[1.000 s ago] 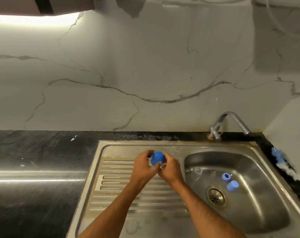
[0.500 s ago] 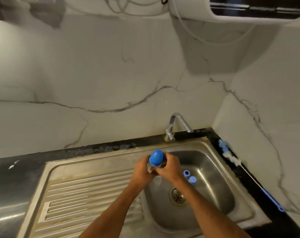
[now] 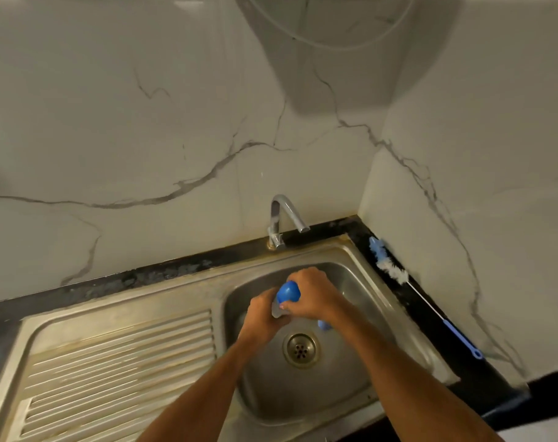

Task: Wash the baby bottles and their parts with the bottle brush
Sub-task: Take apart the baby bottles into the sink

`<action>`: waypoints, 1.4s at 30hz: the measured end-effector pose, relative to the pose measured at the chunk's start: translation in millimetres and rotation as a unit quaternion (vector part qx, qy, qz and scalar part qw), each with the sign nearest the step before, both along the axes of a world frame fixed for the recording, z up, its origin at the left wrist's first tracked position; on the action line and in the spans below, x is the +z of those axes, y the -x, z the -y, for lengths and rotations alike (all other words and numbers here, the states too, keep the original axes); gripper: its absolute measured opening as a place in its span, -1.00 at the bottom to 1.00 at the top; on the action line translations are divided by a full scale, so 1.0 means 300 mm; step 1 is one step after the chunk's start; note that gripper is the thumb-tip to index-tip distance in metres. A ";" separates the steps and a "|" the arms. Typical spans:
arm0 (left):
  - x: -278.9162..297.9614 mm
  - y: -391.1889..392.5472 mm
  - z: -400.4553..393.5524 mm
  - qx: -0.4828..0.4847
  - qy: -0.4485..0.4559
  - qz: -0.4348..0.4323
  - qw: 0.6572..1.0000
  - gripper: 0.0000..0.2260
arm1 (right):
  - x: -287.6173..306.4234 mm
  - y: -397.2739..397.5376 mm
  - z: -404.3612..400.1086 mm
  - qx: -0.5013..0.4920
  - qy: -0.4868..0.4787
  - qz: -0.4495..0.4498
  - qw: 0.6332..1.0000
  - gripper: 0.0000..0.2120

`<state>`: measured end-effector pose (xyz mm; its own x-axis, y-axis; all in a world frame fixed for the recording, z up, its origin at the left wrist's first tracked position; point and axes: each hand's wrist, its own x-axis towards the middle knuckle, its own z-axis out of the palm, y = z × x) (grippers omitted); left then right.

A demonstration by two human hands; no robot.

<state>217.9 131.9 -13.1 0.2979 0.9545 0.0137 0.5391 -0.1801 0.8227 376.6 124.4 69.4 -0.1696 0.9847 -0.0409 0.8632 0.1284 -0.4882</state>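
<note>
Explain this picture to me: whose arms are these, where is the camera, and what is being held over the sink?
No machine here: these are a person's two bare arms. The single picture comes from a camera worn on the person's head, looking forward and down. Both hands meet over the steel sink. The left hand grips a clear bottle from below, and the right hand curls round its blue cap. Another blue part peeks out under the right wrist, lying in the basin. The bottle brush, with blue and white bristles and a long blue handle, lies untouched on the dark counter beside the wall. The tap shows no running water.
</note>
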 end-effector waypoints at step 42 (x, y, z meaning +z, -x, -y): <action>-0.198 -0.112 -0.006 0.143 0.084 0.005 0.986 -0.51 | -0.589 -0.325 -0.005 -0.197 0.178 0.049 0.963 -0.82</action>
<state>251.4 133.9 -72.7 0.0170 0.9885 -0.1499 0.5391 0.1173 0.8340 474.1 125.8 -107.2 0.2367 0.8925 -0.3839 0.8543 -0.3794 -0.3553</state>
